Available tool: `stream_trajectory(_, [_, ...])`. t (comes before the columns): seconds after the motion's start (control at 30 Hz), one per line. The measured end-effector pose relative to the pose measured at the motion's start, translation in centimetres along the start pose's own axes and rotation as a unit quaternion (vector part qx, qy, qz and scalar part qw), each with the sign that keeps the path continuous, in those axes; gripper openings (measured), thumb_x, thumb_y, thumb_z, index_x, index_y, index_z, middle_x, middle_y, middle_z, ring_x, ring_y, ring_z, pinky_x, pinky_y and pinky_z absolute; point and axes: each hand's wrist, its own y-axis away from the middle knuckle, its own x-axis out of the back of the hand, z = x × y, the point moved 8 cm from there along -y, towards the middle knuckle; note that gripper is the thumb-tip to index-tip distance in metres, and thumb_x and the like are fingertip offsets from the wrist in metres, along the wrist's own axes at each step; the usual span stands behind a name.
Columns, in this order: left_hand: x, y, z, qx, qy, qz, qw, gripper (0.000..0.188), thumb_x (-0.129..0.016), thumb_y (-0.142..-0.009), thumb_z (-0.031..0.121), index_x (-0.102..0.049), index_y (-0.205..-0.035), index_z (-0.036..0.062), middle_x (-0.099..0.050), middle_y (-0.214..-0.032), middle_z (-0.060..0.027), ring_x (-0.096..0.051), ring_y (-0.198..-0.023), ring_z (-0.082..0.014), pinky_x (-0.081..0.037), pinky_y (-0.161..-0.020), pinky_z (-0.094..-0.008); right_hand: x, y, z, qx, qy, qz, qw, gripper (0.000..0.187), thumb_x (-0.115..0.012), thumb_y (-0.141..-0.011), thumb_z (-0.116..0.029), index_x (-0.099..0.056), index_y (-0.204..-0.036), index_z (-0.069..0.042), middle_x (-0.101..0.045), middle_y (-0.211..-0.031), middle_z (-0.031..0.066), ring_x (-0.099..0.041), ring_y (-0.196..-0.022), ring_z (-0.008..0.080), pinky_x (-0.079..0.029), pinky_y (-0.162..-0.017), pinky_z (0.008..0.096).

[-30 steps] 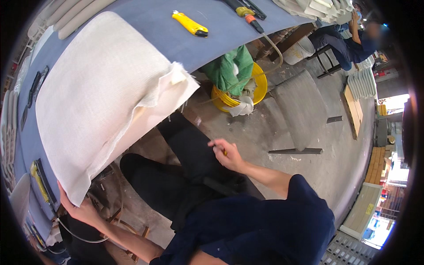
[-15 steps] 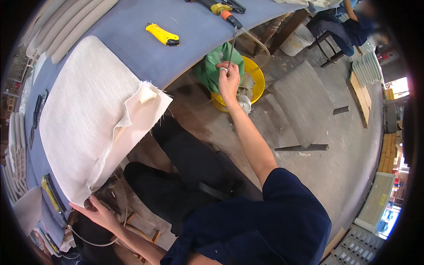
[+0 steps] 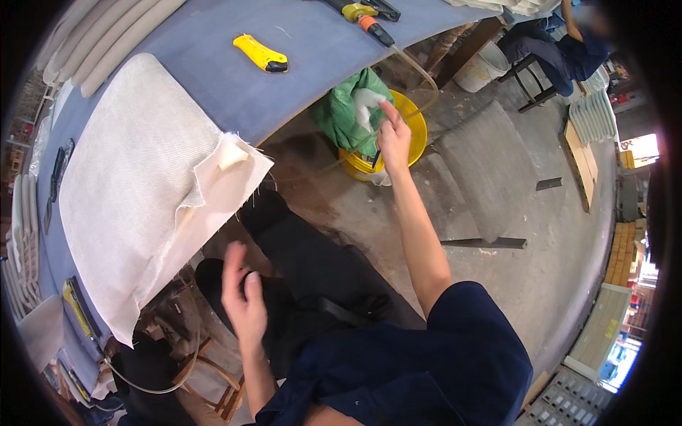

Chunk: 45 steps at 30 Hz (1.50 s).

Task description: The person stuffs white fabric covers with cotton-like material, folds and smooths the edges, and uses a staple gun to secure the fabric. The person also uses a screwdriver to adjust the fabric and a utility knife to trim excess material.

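A pale woven cushion cover (image 3: 138,163) lies over the table's near edge, its frayed open side facing me with cream foam (image 3: 231,155) showing at the corner. My left hand (image 3: 245,295) is in the air over my lap, off the cover, fingers apart and somewhat blurred. My right hand (image 3: 395,138) is curled at the green sack (image 3: 335,117), and the blue end of a slim tool (image 3: 376,159) sticks out below it. White fluffy stuffing (image 3: 366,104) rises from the sack beside my raised index finger. Whether those fingers grip the stuffing, I cannot tell.
On the blue-grey table (image 3: 192,42) are a yellow utility knife (image 3: 261,53) and an air tool (image 3: 369,25) with a hose. A yellow bucket (image 3: 419,128) stands by the sack. A grey padded panel (image 3: 486,170) rests on the floor; a person (image 3: 568,53) sits beyond.
My left hand has let go of the cover's near corner and moved right. My right hand has shifted right and down, its rod no longer pointing up, and white stuffing now shows in the sack.
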Motion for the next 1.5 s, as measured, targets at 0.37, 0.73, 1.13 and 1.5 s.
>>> stream_trajectory(0.37, [-25.2, -15.6, -3.4, 0.254, 0.339, -0.284, 0.861, 0.061, -0.056, -0.109, 0.055, -0.058, -0.15, 0.0097, -0.068, -0.141, -0.0082, -0.065, -0.126, -0.0178, -0.052, -0.102, -0.0353, -1.1, 12.3, -3.3, 0.198, 0.148, -0.141, 0.959, 0.045, -0.048, -0.102, 0.004, -0.066, -0.143, -0.003, -0.064, -0.15, 0.0061, -0.063, -0.08, 0.0087, -0.049, -0.07, 0.0235])
stream_trajectory(0.73, [-26.9, -18.1, -9.6, 0.28, 0.347, -0.26, 0.856, 0.026, -0.057, -0.107, 0.024, -0.065, -0.128, 0.0118, -0.068, -0.099, 0.0004, -0.064, -0.084, -0.0107, -0.052, -0.077, -0.0309, -0.4, 11.0, 0.6, -0.099, -0.031, -0.05, 0.993, 0.034, -0.057, -0.112, -0.027, -0.064, -0.134, -0.002, -0.065, -0.093, -0.0016, -0.041, -0.05, 0.0016, -0.032, -0.044, 0.0227])
stream_trajectory(1.13, [-24.7, -17.2, -6.1, -0.03, -0.042, -0.205, 0.977, 0.052, -0.062, -0.098, 0.013, -0.041, -0.145, 0.0125, -0.072, -0.107, -0.0185, -0.073, -0.098, -0.0347, -0.054, -0.085, -0.0467, -5.0, 8.5, 3.3, -0.252, -0.047, -0.174, 0.951, 0.028, -0.077, -0.101, -0.032, -0.065, -0.105, -0.007, -0.062, -0.076, -0.0024, -0.042, -0.047, 0.0022, -0.032, -0.042, 0.0226])
stream_trajectory(1.5, [-23.4, -17.4, -5.0, -0.134, -0.145, -0.118, 0.973, 0.025, -0.056, -0.107, 0.029, -0.066, -0.109, 0.006, -0.073, -0.093, -0.0232, -0.069, -0.089, -0.0485, -0.051, -0.076, -0.0572, -4.7, 8.6, 2.9, -0.22, -0.034, -0.171, 0.96, 0.019, -0.075, -0.102, -0.019, -0.066, -0.109, -0.004, -0.068, -0.082, -0.0005, -0.043, -0.049, 0.0029, -0.033, -0.043, 0.023])
